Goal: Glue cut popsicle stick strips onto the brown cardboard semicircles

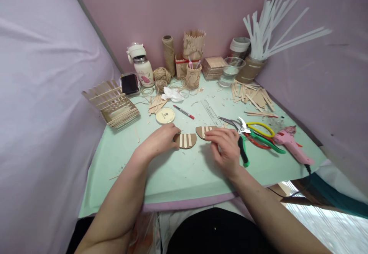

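Two brown half-round cardboard pieces with pale wooden strips lie on the green table (172, 177). My left hand (165, 139) is closed on the left end of the left cardboard piece (188, 141), fingertips above and thumb at its near edge. My right hand (225, 146) rests over the right cardboard piece (200, 132), its fingers stretched out across the strips and touching its right part. The two pieces lie a short gap apart. Part of the right piece is hidden under my fingers.
Scissors and pliers (258, 135) lie right of my right hand, beside a pink glue gun (293, 145). Behind are a ruler (211, 112), a red pen (184, 112), a round lid (165, 115) and a cup of water (230, 74). A stick basket (119, 112) stands left.
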The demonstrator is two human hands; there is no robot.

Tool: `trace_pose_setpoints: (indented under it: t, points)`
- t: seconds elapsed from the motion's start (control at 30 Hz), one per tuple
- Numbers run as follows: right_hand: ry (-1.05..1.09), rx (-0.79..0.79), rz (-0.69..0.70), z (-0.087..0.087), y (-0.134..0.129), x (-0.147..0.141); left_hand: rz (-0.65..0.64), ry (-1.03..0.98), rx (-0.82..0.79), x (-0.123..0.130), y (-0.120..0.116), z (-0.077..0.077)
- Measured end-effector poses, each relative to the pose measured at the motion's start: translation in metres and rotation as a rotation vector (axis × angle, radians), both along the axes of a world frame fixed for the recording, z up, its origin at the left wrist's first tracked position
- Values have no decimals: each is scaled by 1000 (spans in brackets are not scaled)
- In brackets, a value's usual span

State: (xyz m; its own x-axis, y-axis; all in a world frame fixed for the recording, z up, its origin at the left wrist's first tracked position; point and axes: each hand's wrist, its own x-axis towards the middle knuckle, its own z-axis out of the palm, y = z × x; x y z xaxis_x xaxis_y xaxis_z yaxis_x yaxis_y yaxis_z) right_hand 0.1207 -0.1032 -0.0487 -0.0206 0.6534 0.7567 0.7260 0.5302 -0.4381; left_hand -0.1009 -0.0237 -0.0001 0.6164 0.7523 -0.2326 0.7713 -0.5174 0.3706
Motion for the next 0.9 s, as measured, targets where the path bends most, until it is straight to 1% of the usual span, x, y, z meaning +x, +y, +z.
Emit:
trace_pose_setpoints:
  t: [0.1, 0.3, 0.5, 0.73, 0.9]
  points:
    - [19, 58, -37, 3, -4, 5, -6, -14, 1, 1, 0, -1]
    - [24, 63, -82, 8, -10, 18, -2, -5, -20, 3, 0, 1]
    - [25, 79, -173, 16, -12, 34, 2, -21, -28, 4, 0, 0]
    - [28, 67, -206, 16, -13, 49, 1, -1, -27, 8, -1, 6]
    - [19, 54, -219, 13, -12, 53, 11, -7, -43, 8, -1, 8]
